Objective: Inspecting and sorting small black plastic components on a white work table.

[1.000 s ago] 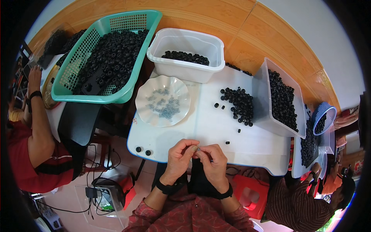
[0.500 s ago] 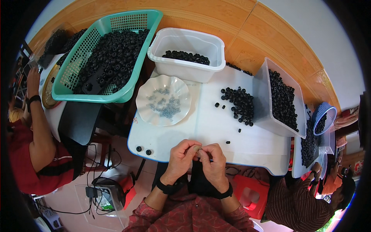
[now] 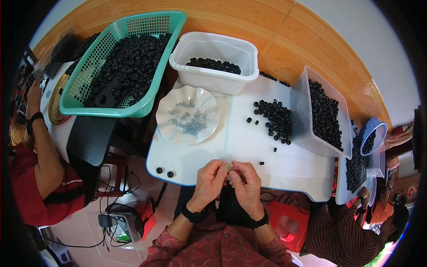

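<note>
My left hand and my right hand meet at the table's front edge, fingertips pinched together. Whatever small piece they hold is hidden by the fingers. Left of them lie two round black parts. Beyond sits a scalloped white plate with small clear pieces scattered on it. To the right, a heap of small black cylindrical parts rests on the white table, and a single black piece lies near my right hand.
A green basket full of black parts stands back left, beside a white tub. A translucent bin of black parts tilts at right. People sit on both sides; a red stool stands below the table.
My hands stay together at nearly the same spot; the fingers have shifted slightly around the small piece. At left, the other person's arm has moved a little.
</note>
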`<state>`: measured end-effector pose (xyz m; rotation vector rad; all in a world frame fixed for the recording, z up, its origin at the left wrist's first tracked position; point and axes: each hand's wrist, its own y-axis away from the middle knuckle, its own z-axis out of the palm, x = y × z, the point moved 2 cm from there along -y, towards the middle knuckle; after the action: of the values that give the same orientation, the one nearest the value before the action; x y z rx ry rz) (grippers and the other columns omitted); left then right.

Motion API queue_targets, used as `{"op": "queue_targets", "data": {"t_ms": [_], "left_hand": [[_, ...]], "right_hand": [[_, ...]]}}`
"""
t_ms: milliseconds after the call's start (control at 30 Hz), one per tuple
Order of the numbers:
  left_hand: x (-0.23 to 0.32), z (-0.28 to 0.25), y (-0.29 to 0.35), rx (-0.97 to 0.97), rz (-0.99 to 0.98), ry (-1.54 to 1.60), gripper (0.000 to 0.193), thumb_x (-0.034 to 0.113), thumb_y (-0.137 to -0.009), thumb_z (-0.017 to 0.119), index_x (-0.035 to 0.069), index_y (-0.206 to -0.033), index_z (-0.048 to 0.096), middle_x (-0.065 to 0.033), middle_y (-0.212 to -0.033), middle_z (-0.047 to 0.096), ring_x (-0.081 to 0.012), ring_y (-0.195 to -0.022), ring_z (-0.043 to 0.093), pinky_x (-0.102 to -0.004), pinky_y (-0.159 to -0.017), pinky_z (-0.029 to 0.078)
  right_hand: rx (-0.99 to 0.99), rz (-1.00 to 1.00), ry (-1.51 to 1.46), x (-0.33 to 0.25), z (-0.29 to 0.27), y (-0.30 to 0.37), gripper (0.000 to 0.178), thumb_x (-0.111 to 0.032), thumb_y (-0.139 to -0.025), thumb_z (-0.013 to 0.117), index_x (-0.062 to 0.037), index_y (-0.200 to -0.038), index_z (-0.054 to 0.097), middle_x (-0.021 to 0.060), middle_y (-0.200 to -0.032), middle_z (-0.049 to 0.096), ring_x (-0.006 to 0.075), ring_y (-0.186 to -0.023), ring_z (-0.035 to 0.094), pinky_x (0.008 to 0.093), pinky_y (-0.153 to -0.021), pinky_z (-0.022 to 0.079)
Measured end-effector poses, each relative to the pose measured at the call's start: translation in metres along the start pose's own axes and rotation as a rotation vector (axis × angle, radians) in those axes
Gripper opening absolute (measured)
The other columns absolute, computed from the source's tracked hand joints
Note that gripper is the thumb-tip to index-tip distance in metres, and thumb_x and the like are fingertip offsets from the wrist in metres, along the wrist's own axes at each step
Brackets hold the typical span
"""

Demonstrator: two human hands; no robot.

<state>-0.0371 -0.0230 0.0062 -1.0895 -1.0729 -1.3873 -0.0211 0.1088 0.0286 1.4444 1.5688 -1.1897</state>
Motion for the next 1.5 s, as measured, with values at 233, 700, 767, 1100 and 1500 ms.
{"op": "queue_targets", "data": {"t_ms": [233, 700, 767, 1100, 1500], "left_hand": [[0.002, 0.002, 0.000, 0.024, -0.002, 0.036, 0.022, 0.020, -0.099, 0.058, 0.000, -0.089, 0.062, 0.0013, -0.069, 0.059, -0.0028, -0.059, 0.053, -0.0188, -0.051, 0.045], [-0.003, 0.004, -0.001, 0.097, -0.044, 0.026, 0.022, 0.018, -0.095, 0.063, -0.001, -0.085, 0.064, -0.0008, -0.067, 0.061, -0.0038, -0.059, 0.055, -0.0208, -0.049, 0.046], [-0.003, 0.005, -0.001, 0.116, -0.045, 0.032, 0.023, 0.019, -0.095, 0.064, -0.001, -0.084, 0.064, -0.0006, -0.065, 0.061, -0.0037, -0.058, 0.055, -0.0207, -0.048, 0.046], [-0.003, 0.002, -0.002, 0.052, -0.099, 0.064, 0.022, 0.019, -0.097, 0.061, 0.000, -0.086, 0.063, -0.0011, -0.068, 0.060, -0.0045, -0.059, 0.054, -0.0207, -0.051, 0.046], [-0.008, -0.010, -0.002, -0.150, -0.096, 0.291, 0.017, 0.004, -0.095, 0.059, -0.004, -0.109, 0.064, -0.0073, -0.090, 0.068, -0.0104, -0.078, 0.064, -0.0240, -0.069, 0.055]], "right_hand": [[-0.029, 0.047, -0.156, -0.003, 0.001, 0.002, 0.022, 0.001, -0.090, 0.064, 0.0012, -0.111, 0.064, 0.0076, -0.093, 0.062, 0.0124, -0.078, 0.063, 0.0232, -0.064, 0.051], [0.034, 0.084, -0.192, -0.004, 0.001, 0.001, 0.017, 0.001, -0.088, 0.067, 0.0019, -0.105, 0.068, 0.0068, -0.091, 0.061, 0.0098, -0.070, 0.062, 0.0213, -0.058, 0.049], [0.077, 0.021, -0.156, -0.008, 0.003, 0.001, 0.015, 0.001, -0.088, 0.067, 0.0021, -0.103, 0.069, 0.0065, -0.090, 0.061, 0.0099, -0.070, 0.062, 0.0206, -0.057, 0.049], [-0.001, 0.264, -0.329, 0.001, -0.002, -0.001, 0.010, -0.007, -0.093, 0.063, -0.0012, -0.101, 0.067, 0.0018, -0.083, 0.063, 0.0066, -0.067, 0.059, 0.0186, -0.056, 0.046], [0.006, 0.319, -0.567, 0.005, 0.004, 0.002, 0.012, -0.009, -0.096, 0.060, -0.0010, -0.102, 0.065, 0.0003, -0.080, 0.064, 0.0037, -0.068, 0.054, 0.0176, -0.059, 0.043]]}}
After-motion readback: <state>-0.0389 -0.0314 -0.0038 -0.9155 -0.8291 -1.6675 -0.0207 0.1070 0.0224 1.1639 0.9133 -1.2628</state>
